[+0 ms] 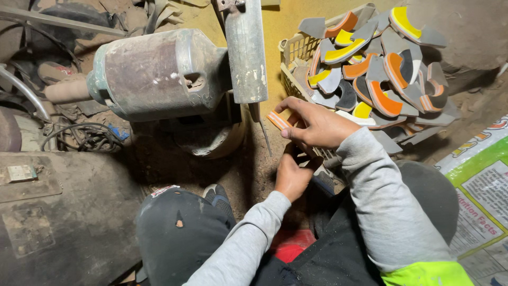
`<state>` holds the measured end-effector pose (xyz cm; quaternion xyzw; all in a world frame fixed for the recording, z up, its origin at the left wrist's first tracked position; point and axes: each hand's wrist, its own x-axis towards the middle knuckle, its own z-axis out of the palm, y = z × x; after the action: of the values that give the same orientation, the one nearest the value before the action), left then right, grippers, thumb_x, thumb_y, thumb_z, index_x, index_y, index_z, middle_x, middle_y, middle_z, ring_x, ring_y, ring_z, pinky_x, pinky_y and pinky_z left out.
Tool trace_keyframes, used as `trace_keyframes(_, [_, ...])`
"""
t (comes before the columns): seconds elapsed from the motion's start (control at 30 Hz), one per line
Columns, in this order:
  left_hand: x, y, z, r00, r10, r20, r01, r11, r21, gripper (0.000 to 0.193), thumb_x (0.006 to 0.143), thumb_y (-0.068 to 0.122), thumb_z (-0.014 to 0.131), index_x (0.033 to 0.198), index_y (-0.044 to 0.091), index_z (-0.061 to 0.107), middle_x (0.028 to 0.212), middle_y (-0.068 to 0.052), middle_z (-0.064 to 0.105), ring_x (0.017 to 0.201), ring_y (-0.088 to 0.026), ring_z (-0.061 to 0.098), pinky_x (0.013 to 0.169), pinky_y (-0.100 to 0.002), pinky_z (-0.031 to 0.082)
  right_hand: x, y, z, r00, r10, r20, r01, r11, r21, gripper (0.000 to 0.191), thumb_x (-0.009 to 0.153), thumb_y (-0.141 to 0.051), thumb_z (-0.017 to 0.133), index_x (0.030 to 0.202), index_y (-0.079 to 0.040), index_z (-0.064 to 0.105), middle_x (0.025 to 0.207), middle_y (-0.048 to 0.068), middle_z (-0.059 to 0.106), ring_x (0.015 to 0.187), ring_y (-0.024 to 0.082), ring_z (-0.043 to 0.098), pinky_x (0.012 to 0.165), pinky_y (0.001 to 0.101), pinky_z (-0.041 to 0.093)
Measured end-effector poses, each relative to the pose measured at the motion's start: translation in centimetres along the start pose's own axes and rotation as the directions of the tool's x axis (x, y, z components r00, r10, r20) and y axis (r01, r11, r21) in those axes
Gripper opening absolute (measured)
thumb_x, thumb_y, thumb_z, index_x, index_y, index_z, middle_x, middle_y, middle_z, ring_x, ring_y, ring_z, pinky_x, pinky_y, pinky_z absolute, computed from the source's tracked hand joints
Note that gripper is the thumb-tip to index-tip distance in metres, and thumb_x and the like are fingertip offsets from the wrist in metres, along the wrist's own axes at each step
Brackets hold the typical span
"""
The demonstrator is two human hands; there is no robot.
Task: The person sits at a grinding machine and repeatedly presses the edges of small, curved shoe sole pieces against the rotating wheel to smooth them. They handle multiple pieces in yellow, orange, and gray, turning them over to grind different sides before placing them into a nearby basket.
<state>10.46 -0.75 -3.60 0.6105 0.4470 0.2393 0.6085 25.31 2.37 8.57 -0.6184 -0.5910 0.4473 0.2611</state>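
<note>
A curved sole piece (277,120), grey with orange and white layered edge, is held just below the vertical metal column (246,50) of a dusty motor-driven machine (159,71); the piece sits near the thin blade (263,132) hanging from that column, contact not determinable. The right hand (317,126) has it in a closed grip, thumb and fingers pinched on its right end; the left hand (292,177) lies directly beneath the right, fingers curled inward; whether its grip encloses anything cannot be told, the palm being hidden. Both arms wear grey sleeves (381,196). To the right of the hands, touching distance, stands a pale plastic basket (296,50) heaped with similar sole pieces (378,69) in grey, orange and yellow. The floor (238,169) below is sandy and dust-covered. A dark trouser knee (174,222) with a shoe (214,193) shows at bottom centre; a printed sack (479,185) lies at far right; tangled cables (84,137) lie at left beside a dark flat slab (58,222).
</note>
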Motion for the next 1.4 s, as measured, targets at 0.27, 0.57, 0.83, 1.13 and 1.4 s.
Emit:
trace_keyframes(0.27, [1.8, 0.2, 0.8, 0.988, 0.123, 0.096, -0.093, 0.957, -0.274, 0.045, 0.086, 0.014, 0.079, 0.125, -0.002, 0.063, 0.115, -0.012, 0.075, 0.103, -0.022, 0.072, 0.087, -0.033, 0.057, 0.2, -1.1, -0.2, 0.999, -0.046, -0.023, 0.044, 0.998, -0.053, 0.06, 0.087, -0.019, 0.07, 0.144, -0.011, 0.052, 0.105, 0.013, 0.073, 0.093, 0.021, 0.07, 0.084, 0.0345, 0.056])
trace_keyframes(0.57, [3.0, -0.9, 1.5, 0.967, 0.245, 0.064, -0.216, 0.93, -0.299, 0.045, 0.089, 0.012, 0.076, 0.129, -0.003, 0.06, 0.12, -0.014, 0.071, 0.11, -0.023, 0.069, 0.091, -0.034, 0.057, 1.3, 0.1, 0.3, 0.981, -0.177, -0.082, 0.168, 0.981, -0.098, 0.058, 0.087, -0.019, 0.074, 0.14, -0.004, 0.055, 0.122, 0.017, 0.07, 0.109, 0.027, 0.071, 0.094, 0.0365, 0.055])
trace_keyframes(0.83, [3.7, -0.9, 1.8, 0.971, 0.218, 0.099, -0.189, 0.951, -0.245, 0.039, 0.092, 0.016, 0.074, 0.125, -0.003, 0.064, 0.117, -0.015, 0.072, 0.106, -0.024, 0.071, 0.088, -0.035, 0.058, 1.8, 0.2, 0.4, 0.977, -0.193, -0.093, 0.182, 0.976, -0.119, 0.06, 0.087, -0.02, 0.074, 0.14, 0.0, 0.054, 0.121, 0.021, 0.067, 0.109, 0.03, 0.07, 0.093, 0.0378, 0.056])
trace_keyframes(1.13, [4.3, -1.5, 2.1, 0.972, 0.206, 0.11, -0.181, 0.962, -0.203, 0.034, 0.092, 0.018, 0.073, 0.12, 0.0, 0.067, 0.11, -0.013, 0.074, 0.1, -0.023, 0.072, 0.084, -0.036, 0.058, 2.6, 0.9, 0.3, 0.965, -0.244, -0.091, 0.216, 0.945, -0.246, 0.061, 0.085, -0.024, 0.076, 0.136, 0.002, 0.056, 0.118, 0.024, 0.067, 0.108, 0.037, 0.067, 0.093, 0.0415, 0.052])
trace_keyframes(1.4, [4.9, -1.8, 2.1, 0.971, 0.195, 0.14, -0.191, 0.981, -0.042, 0.032, 0.093, 0.022, 0.072, 0.117, 0.002, 0.069, 0.108, -0.012, 0.075, 0.099, -0.022, 0.072, 0.082, -0.036, 0.057, 3.2, 1.0, 0.5, 0.968, -0.225, -0.11, 0.182, 0.934, -0.306, 0.06, 0.084, -0.025, 0.078, 0.134, 0.002, 0.058, 0.11, 0.024, 0.067, 0.103, 0.039, 0.065, 0.089, 0.0439, 0.052])
